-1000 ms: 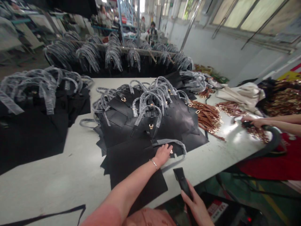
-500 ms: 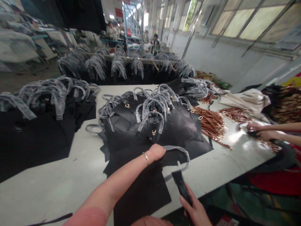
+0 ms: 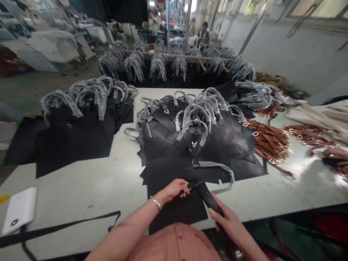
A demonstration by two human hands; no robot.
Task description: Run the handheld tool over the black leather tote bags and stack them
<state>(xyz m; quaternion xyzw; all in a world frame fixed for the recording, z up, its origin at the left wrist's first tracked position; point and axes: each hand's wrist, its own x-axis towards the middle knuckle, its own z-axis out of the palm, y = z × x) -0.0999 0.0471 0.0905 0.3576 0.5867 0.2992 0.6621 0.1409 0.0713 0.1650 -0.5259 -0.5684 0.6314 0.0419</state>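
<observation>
My left hand (image 3: pixel 176 190) is closed in a pinch on a small gold clasp (image 3: pixel 186 188) at the end of a black strap. It hovers over a black leather bag panel (image 3: pixel 174 210) lying at the table's front edge. In my right hand (image 3: pixel 225 214) is a black handheld tool (image 3: pixel 208 198) with a long body and a wide flat head; its exact kind is unclear. The tool's head points left, close beside the clasp; whether they touch is unclear. Just beyond, a plastic-wrapped handle (image 3: pixel 217 165) curves over the panel and onto the table.
Black panels with wrapped handles are heaped ahead (image 3: pixel 223 141) and at left (image 3: pixel 76 137). Brown straps with gold clips (image 3: pixel 272 141) lie right, near another person's hand (image 3: pixel 335 155). A white phone (image 3: pixel 20 210) and a black strap (image 3: pixel 81 219) are at left. A rack (image 3: pixel 174 57) stands behind.
My left hand has come off the wrapped handle, moved nearer to me and pinched the gold clasp. The tool's head has come beside it. The view has turned left and tipped down.
</observation>
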